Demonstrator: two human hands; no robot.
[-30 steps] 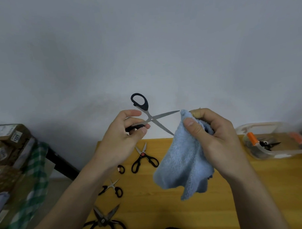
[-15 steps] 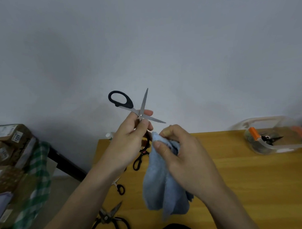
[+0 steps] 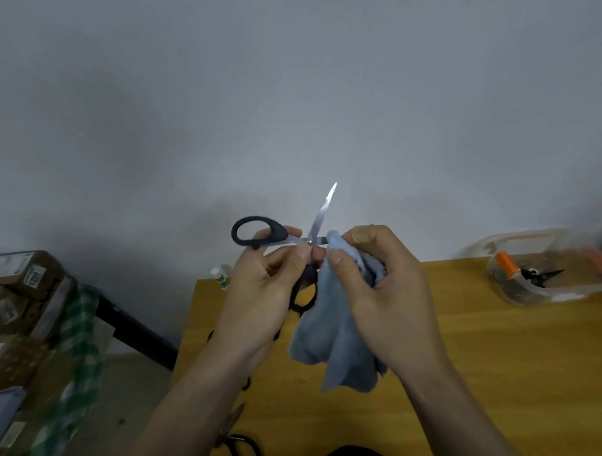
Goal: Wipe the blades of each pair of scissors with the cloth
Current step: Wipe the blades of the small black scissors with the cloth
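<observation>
My left hand (image 3: pixel 261 297) pinches a pair of black-handled scissors (image 3: pixel 258 231) near the pivot, held up above the wooden table (image 3: pixel 502 357). The scissors are spread open. One blade (image 3: pixel 323 213) points up and slightly right; the other runs right into the blue cloth (image 3: pixel 334 336). My right hand (image 3: pixel 387 293) grips the cloth and wraps it over that lower blade, hiding its tip. The cloth's loose end hangs down toward the table.
A clear plastic tub (image 3: pixel 550 270) with orange-handled cutters stands at the table's back right. More black scissors (image 3: pixel 303 296) lie on the table behind my left hand, another pair (image 3: pixel 231 431) near the front edge. A small white bottle (image 3: pixel 221 276) and stacked boxes (image 3: pixel 18 295) are at left.
My right hand brought the cloth up from below the scissors and closed it over the lower blade. The scissors shifted right and lower in view.
</observation>
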